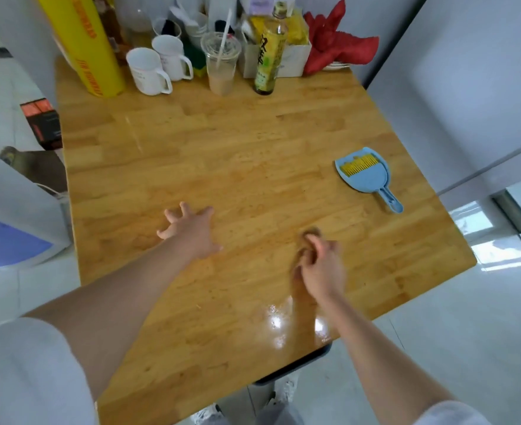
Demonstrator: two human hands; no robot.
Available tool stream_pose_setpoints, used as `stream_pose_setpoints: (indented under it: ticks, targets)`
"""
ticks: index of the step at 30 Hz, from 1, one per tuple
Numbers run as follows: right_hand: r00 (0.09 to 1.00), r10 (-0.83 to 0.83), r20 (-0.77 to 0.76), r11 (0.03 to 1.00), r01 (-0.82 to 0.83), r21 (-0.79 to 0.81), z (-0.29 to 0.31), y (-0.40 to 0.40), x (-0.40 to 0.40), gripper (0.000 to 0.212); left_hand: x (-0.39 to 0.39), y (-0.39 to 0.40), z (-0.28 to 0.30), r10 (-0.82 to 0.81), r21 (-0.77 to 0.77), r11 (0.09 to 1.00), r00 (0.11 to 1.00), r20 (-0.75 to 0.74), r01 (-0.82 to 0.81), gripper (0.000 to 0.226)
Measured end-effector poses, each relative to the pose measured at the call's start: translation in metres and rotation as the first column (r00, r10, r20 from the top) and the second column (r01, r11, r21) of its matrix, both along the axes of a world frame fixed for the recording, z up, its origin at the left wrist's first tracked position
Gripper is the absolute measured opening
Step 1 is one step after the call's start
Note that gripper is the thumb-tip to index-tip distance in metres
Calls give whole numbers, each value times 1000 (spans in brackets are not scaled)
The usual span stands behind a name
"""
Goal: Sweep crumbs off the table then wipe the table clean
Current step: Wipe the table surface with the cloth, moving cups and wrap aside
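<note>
Table point(253, 154): bare wood top, landmark for all that follows; glare patch near its front edge.
Left hand point(188, 228): fingers spread and relaxed just above the table's middle, grasping nothing.
Right hand point(322, 265): blurred, fingers curled; something brownish shows at the fingertips, but whether it holds anything I cannot tell.
Dustpan point(366, 176): blue, with a yellow brush lying in it, on the table's right side, well apart from both hands.
Crumbs: too small to pick out on the wood.
Step advice: fetch the dustpan first, then brush toward one edge in overlapping strokes.
Room: mugs point(158, 65), a lidded cup point(220, 62) and a bottle point(268, 56) crowd the table's far edge; pale floor around.
</note>
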State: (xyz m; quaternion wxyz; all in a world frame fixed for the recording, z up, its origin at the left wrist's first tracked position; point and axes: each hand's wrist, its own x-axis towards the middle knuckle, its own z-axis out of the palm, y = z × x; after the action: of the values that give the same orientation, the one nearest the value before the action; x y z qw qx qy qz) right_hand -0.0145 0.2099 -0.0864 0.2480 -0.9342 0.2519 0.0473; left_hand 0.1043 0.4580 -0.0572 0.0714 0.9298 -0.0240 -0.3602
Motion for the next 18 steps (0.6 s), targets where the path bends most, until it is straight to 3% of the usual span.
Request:
stream_pose_setpoints:
  ticks: [1,2,3,4,5,6,7,8,9,10,11,12,13,14,15,16,17,18]
  targets:
    - [952,305,-15,951,-304,51,1,23,-8,37,1,0,0,-1,2,1000,1000,-2,1,92]
    - [830,554,-60,829,-544,131,4,39,-16,37,3,-1,1,0,1,1000,1000,-8,0,94]
    - [702,705,-102,707,-683,183,6,43,-20,37,5,-2,1,4,-3,1000,1000,-19,-5,95]
    - [656,746,-114,664,-721,197,11,33,-16,37,6,-3,1,11,-9,1000,1000,-29,-11,97]
    - [707,697,-117,716,-678,165,10,13,-8,37,8,-4,1,14,-12,1000,999,-31,-15,98]
    - [829,553,-87,831,-540,133,12,-10,5,36,9,-5,0,17,-14,1000,999,-28,-18,99]
    - [955,297,-21,950,-293,107,13,-36,19,35,10,-5,-1,20,-15,1000,999,-25,-20,99]
    - [997,-70,36,989,64,136,15,-58,34,33,10,-6,-2,25,-14,1000,999,-25,-25,98]
    - [910,-411,50,897,394,200,14,-71,46,30,11,-6,-3,26,-10,1000,999,-26,-26,97]
    - [808,-588,41,795,567,218,10,-69,53,29,10,-7,-4,29,-5,1000,999,-27,-30,96]
    - [815,-578,47,810,566,153,4,-51,61,30,11,-7,-5,35,-1,999,999,-27,-35,94]
    - [906,-418,64,907,412,89,-3,-23,65,33,12,-8,-6,40,1,999,999,-27,-40,93]
    - [988,-135,75,990,133,39,-9,13,64,36,12,-8,-7,44,-1,999,999,-26,-44,92]
    - [977,198,77,980,-200,14,-12,45,58,36,13,-8,-8,44,-2,999,999,-24,-44,92]
    - [878,475,55,879,-477,30,-12,69,50,35,13,-7,-9,40,-1,999,999,-22,-40,93]
    - [772,635,25,769,-634,81,-9,80,47,33,12,-7,-9,31,4,1000,999,-19,-31,93]
    - [731,682,23,725,-679,115,-10,71,51,33,13,-6,-9,23,12,1000,1000,-15,-23,94]
    - [758,651,37,752,-651,100,-9,53,60,33,13,-6,-9,22,17,1000,1000,-15,-22,93]
